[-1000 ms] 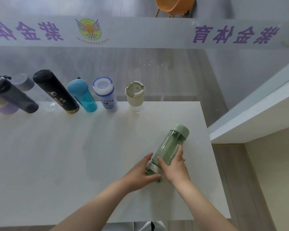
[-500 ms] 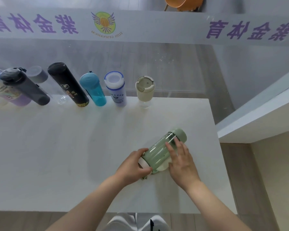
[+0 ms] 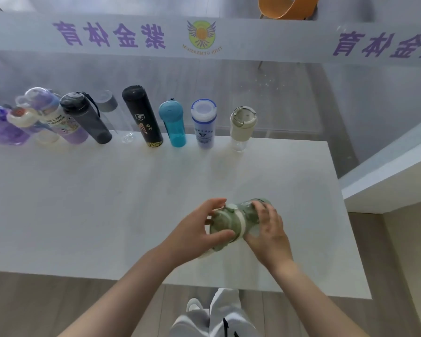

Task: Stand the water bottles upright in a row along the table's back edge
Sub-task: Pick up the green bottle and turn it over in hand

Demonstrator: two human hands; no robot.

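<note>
A pale green water bottle [image 3: 231, 221] is held over the right front part of the white table [image 3: 107, 203], tipped with its lid end toward me. My left hand [image 3: 199, 229] grips its lid end and my right hand [image 3: 269, 229] wraps its body. Along the back edge stand several bottles upright in a row: a cream-lidded clear one [image 3: 241, 127], a white and blue one [image 3: 203, 122], a teal one [image 3: 173, 124], a tall black one [image 3: 141, 115], a clear grey-capped one [image 3: 112, 113], a dark smoky one [image 3: 85, 116] and purple ones [image 3: 46, 113].
A glass wall with a frosted band of purple lettering [image 3: 112, 35] rises right behind the table's back edge. A white ledge [image 3: 387, 181] juts in at the right. An orange chair [image 3: 287, 6] stands beyond the glass. The table's right edge runs close to my right hand.
The green bottle has been lifted off the table and swung from lying diagonally to tipped lid-first toward me. Both hands stayed on it. The view has shifted right to left.
</note>
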